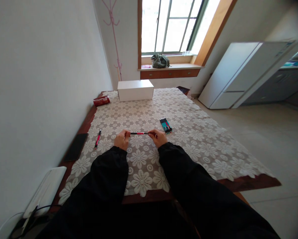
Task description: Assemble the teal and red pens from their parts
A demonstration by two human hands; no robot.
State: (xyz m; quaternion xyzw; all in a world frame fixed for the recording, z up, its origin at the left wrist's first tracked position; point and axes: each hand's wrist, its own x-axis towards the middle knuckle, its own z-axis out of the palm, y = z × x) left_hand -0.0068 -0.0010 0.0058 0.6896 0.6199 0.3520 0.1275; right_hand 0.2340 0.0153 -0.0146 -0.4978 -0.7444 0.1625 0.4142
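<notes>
Between my two hands a red and black pen (140,133) is held level above the flowered lace tablecloth (139,157). My left hand (122,139) pinches its left end, and my right hand (158,137) pinches its right end with thumb and finger. The very ends of the pen are hidden by my fingers. To the left of my left hand lies another red and black pen (98,138). Just beyond my right hand, several pens (166,125) in teal, red and black lie side by side in a row.
A white box (135,91) stands at the table's far end, beside a dark red packet (101,100). Along the left edge lie a black flat object (76,147) and a white device (45,191) with cables. The wall borders the left side; a white fridge (238,74) stands far right.
</notes>
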